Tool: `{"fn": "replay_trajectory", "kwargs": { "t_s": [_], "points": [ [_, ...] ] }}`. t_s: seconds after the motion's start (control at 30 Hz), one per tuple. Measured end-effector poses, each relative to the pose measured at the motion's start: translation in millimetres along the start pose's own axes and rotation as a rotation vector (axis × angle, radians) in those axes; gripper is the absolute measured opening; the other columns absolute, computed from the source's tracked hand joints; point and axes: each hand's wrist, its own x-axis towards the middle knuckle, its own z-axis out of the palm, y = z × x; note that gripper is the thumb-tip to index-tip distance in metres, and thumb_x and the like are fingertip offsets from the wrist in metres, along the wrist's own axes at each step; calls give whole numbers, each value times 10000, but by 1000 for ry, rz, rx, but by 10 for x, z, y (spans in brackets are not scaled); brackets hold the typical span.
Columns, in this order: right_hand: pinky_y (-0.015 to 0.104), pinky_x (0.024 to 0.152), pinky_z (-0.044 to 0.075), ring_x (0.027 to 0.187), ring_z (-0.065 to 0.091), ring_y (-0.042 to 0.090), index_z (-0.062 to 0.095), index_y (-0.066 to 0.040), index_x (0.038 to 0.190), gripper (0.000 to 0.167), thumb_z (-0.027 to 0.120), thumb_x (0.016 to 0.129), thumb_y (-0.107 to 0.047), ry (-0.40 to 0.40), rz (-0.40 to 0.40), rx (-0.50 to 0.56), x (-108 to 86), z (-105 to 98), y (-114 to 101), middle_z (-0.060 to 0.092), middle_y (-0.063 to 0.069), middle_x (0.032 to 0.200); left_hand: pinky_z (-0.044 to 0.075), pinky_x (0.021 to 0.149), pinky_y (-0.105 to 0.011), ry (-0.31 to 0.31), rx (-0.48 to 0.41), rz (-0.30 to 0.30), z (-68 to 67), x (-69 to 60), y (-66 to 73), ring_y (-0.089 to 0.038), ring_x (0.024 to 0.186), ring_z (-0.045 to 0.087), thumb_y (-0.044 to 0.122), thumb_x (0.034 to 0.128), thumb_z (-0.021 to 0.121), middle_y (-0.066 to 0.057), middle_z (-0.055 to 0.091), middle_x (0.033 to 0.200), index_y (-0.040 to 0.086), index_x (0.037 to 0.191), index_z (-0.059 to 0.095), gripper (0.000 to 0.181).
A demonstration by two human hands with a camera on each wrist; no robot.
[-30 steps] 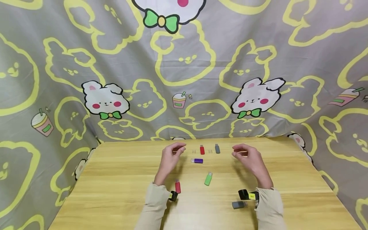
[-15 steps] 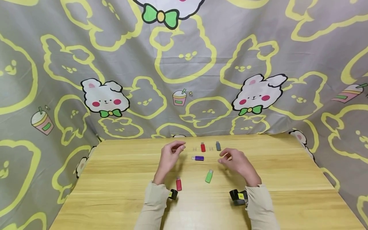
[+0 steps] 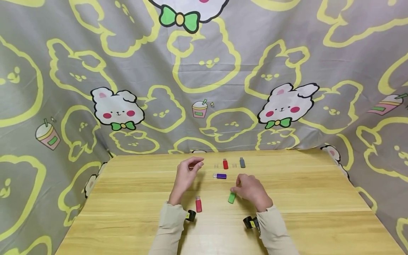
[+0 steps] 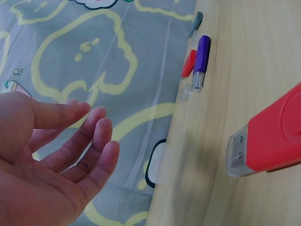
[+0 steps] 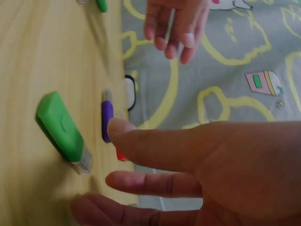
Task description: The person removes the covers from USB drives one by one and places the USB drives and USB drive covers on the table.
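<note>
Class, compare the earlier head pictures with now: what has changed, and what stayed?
The right hand moved left and back toward the person, reaching the green USB stick; no grip is visible. The left hand and purple stick stayed about where they were.

Even, soft light filled the head view, a pale glare whitening the near middle of the yellowish wood-grained table [image 3: 216, 237], and the grey fabric curtain with yellow cartoon outlines [image 3: 207, 79] stretched toward the corners. The right wrist view was dimmer, the bare right hand [image 5: 230, 165] shaded, its lowest fingertip blurred.
</note>
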Motion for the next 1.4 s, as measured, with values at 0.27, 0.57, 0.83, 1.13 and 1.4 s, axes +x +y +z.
{"fn": "replay_trajectory", "kwargs": {
  "t_s": [0.27,0.57,0.83,1.13,1.4],
  "points": [
    [242,484,329,520,422,134,510,-84,667,388,859,824,-139,65,20,-41,-2,176,-99,469,4,572,600,835,-356,-8,48,-10,1,-5,-2,-247,942,706,32,978,689,-155,756,1058,36,1119,766,162],
    [257,471,343,534,424,169,495,-65,649,302,716,741,119,106,-37,-69,3,246,-177,426,16,594,598,841,-378,-15,64,4,7,0,11,-245,950,701,54,988,682,-115,759,1047,38,1128,762,162],
    [273,509,384,574,468,175,546,-60,666,249,695,742,124,80,-55,-38,9,233,-144,501,21,630,593,822,-313,-30,48,-10,28,-16,16,-234,948,701,62,986,689,-111,759,1047,22,1132,759,167],
    [295,617,455,654,507,156,663,-34,831,122,698,897,62,77,-116,110,11,73,-120,596,20,746,598,848,-333,-47,-15,4,59,-42,71,-274,954,709,58,980,694,-156,751,1059,14,1121,760,161],
    [307,671,526,807,626,194,648,-44,988,79,670,963,29,144,-161,257,76,-127,-89,644,44,888,604,850,-373,-95,-116,36,136,-39,160,-352,964,709,62,976,700,-201,742,1055,-21,1114,753,169]
  ]
}}
